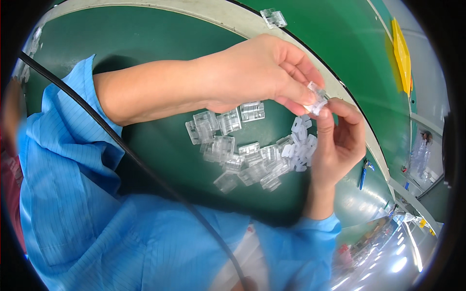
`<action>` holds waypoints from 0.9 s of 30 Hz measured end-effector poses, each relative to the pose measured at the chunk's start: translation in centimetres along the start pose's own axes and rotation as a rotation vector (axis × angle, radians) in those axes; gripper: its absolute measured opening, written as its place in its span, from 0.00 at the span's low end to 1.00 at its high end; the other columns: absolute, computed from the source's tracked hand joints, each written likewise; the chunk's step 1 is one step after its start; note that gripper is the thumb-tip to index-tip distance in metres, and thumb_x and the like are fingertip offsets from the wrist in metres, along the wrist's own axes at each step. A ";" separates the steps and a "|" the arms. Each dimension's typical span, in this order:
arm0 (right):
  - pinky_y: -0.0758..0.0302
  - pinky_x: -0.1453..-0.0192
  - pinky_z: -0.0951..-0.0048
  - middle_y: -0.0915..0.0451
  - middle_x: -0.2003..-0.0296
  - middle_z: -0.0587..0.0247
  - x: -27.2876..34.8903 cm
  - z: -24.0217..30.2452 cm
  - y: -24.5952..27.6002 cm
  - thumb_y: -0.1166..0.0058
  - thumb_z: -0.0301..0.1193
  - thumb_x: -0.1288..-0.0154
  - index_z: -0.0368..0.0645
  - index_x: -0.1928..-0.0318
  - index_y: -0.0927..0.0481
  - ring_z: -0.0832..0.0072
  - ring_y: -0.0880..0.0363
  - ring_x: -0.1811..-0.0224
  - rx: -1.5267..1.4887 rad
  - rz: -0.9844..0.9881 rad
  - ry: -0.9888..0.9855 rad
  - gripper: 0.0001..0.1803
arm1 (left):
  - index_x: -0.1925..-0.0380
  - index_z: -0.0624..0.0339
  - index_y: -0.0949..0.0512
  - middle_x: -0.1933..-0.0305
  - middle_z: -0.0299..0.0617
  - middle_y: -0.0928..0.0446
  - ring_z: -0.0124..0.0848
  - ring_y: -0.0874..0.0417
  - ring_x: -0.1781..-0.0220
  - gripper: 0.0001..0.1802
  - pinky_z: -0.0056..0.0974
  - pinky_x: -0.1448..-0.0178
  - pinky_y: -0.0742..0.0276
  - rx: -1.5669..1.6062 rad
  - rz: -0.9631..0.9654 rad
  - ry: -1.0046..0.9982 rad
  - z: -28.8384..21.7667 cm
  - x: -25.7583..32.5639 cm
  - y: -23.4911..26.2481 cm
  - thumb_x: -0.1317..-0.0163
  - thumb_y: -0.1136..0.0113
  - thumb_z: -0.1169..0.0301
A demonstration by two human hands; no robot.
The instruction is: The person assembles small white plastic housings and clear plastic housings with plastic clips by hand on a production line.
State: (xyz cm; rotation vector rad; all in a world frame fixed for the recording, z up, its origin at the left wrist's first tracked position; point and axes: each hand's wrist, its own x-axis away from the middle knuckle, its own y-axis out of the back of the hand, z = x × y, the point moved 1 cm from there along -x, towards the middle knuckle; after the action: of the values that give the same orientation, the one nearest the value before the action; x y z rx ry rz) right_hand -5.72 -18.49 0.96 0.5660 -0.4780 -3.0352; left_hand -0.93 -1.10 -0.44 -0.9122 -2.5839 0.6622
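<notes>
Left hand (257, 72), small clear part (318, 103) and right hand (338, 140), meeting right of upper centre.
A black cable (141, 164) crosses from the upper left to the lower centre; clear plastic blocks (219, 148) lie loosely grouped mid-frame on the green work surface (160, 34); the left hand pinches the part between thumb and fingers; whitish tabs (301, 150) lie beside the blocks; the right hand's thumb and forefinger pinch the part's lower end; a blue-handled tool (363, 177) lies at right.
</notes>
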 end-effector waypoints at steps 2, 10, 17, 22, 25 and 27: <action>0.23 0.59 0.78 0.25 0.62 0.56 -0.2 0.0 0.1 0.45 0.15 0.44 0.30 0.62 0.26 0.77 0.25 0.63 -0.064 0.018 -0.051 0.08 | 0.57 0.65 0.26 0.63 0.41 0.22 0.26 0.20 0.63 0.14 0.29 0.55 0.23 0.006 -0.010 0.006 0.1 0.0 0.1 0.43 0.40 0.72; 0.21 0.59 0.79 0.23 0.62 0.56 -0.6 -0.3 2.0 0.42 0.12 0.49 0.28 0.61 0.24 0.77 0.23 0.61 -0.186 0.174 -0.200 0.13 | 0.58 0.65 0.26 0.62 0.42 0.22 0.27 0.20 0.61 0.14 0.29 0.55 0.23 0.051 0.051 0.031 0.5 -0.2 0.2 0.43 0.40 0.72; 0.20 0.59 0.78 0.23 0.64 0.56 -1.0 0.1 2.2 0.42 0.12 0.50 0.28 0.62 0.24 0.76 0.22 0.62 -0.170 0.236 -0.196 0.12 | 0.58 0.65 0.26 0.62 0.42 0.22 0.27 0.20 0.62 0.14 0.29 0.55 0.24 0.016 0.075 0.055 0.3 -0.2 0.2 0.43 0.40 0.72; 0.20 0.59 0.76 0.23 0.65 0.57 -0.4 0.6 0.9 0.42 0.12 0.50 0.29 0.61 0.25 0.76 0.22 0.63 -0.003 0.116 -0.100 0.13 | 0.58 0.65 0.25 0.62 0.42 0.21 0.27 0.20 0.61 0.14 0.29 0.55 0.24 0.025 0.030 0.037 0.1 0.0 0.2 0.43 0.40 0.72; 0.20 0.60 0.76 0.23 0.65 0.57 0.1 0.6 0.3 0.42 0.13 0.49 0.29 0.61 0.25 0.75 0.22 0.63 0.113 0.084 0.038 0.13 | 0.58 0.65 0.25 0.62 0.42 0.21 0.26 0.20 0.61 0.14 0.29 0.55 0.24 0.010 -0.019 0.025 0.2 0.0 0.1 0.43 0.40 0.72; 0.20 0.61 0.76 0.22 0.65 0.57 0.2 0.5 0.2 0.42 0.13 0.49 0.29 0.61 0.26 0.75 0.22 0.63 0.134 0.091 0.068 0.12 | 0.58 0.65 0.26 0.62 0.41 0.22 0.26 0.21 0.61 0.13 0.29 0.54 0.24 0.012 -0.017 0.022 0.3 0.1 0.0 0.43 0.40 0.72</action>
State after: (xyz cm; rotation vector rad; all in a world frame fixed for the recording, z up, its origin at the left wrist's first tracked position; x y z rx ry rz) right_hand -6.10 -18.51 1.42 0.6319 -0.6884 -2.9032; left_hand -1.16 -1.10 -0.72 -0.8878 -2.5628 0.6586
